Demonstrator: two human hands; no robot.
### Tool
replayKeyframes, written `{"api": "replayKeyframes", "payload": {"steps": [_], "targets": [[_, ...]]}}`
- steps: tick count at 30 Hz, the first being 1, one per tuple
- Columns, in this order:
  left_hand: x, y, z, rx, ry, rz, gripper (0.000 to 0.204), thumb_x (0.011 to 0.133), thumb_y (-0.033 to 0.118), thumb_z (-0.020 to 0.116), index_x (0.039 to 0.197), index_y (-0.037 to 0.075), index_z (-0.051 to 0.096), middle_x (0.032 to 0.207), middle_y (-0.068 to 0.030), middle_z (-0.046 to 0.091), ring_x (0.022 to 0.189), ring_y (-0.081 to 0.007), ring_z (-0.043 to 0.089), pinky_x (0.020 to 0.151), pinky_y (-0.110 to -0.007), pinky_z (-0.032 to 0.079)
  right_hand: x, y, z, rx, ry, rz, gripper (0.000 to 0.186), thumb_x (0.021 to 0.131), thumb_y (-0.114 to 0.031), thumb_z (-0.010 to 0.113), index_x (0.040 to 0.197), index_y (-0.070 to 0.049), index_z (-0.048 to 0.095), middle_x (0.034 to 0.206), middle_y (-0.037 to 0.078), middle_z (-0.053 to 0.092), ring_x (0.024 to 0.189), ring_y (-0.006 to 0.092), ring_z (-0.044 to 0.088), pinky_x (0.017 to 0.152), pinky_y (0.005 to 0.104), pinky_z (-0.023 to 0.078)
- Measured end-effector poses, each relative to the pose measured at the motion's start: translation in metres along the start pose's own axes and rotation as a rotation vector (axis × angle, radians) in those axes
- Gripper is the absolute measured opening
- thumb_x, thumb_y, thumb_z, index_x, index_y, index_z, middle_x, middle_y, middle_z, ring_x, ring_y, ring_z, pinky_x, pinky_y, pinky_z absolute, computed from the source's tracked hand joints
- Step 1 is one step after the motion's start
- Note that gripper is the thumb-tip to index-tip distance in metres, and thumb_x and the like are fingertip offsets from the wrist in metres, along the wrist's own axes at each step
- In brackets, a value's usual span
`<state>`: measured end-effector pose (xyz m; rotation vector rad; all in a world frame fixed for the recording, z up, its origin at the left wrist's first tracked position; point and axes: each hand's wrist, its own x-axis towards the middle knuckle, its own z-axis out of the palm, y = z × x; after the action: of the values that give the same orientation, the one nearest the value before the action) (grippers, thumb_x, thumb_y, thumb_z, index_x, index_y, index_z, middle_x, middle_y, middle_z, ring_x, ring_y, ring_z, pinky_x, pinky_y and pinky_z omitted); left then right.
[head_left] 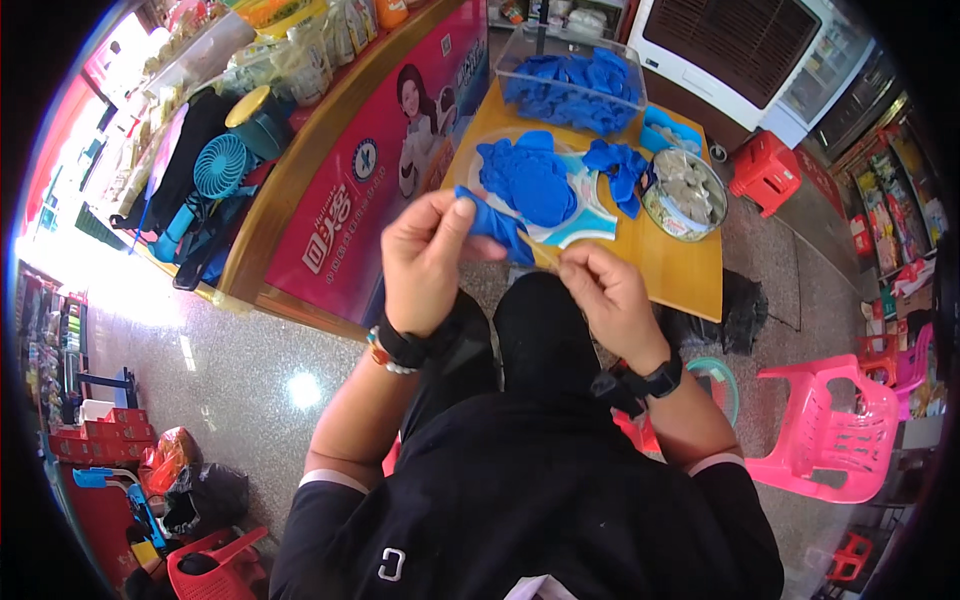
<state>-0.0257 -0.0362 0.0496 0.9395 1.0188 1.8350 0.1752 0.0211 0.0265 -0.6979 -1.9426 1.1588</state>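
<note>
My left hand (425, 255) pinches a small, soft blue piece (497, 228) between thumb and fingers, above my lap. My right hand (608, 298) has its fingers closed on a thin pale stick (543, 252), whose far end meets the blue piece. What the piece is made of I cannot tell. Just beyond my hands, a round stack of flat blue pieces (540, 185) lies on a white and turquoise sheet (578, 228). A loose heap of blue pieces (620, 178) sits to its right.
A clear plastic tub (570, 95) of blue pieces stands at the back of the wooden table (665, 265). Beside it are a light-blue container (672, 130) and a round tin (688, 200) of greyish pieces. A counter (300, 170) borders the left; a pink chair (835, 425) stands at right.
</note>
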Motion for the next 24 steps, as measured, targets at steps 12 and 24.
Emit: {"api": "replayKeyframes", "payload": {"steps": [12, 24], "targets": [[-0.005, 0.025, -0.011, -0.029, -0.131, -0.065, 0.023, 0.097, 0.016, 0.051, 0.110, -0.002, 0.059, 0.080, -0.0040, 0.064, 0.058, -0.0101, 0.061, 0.055, -0.021, 0.051, -0.004, -0.013, -0.001, 0.007, 0.024, -0.040, 0.011, 0.089, -0.008, 0.063, 0.094, 0.001, 0.060, 0.076, 0.006, 0.064, 0.067, 0.0075, 0.056, 0.060, 0.0225, 0.044], [-0.006, -0.010, 0.015, 0.019, -0.030, -0.013, 0.018, 0.096, 0.012, 0.054, 0.102, -0.004, 0.059, 0.081, -0.0083, 0.065, 0.061, -0.0126, 0.063, 0.056, -0.021, 0.051, -0.012, 0.018, -0.003, 0.383, -0.106, 0.330, 0.015, 0.094, -0.013, 0.058, 0.096, 0.001, 0.063, 0.069, -0.002, 0.057, 0.055, 0.0044, 0.047, 0.051, 0.0197, 0.037]]}}
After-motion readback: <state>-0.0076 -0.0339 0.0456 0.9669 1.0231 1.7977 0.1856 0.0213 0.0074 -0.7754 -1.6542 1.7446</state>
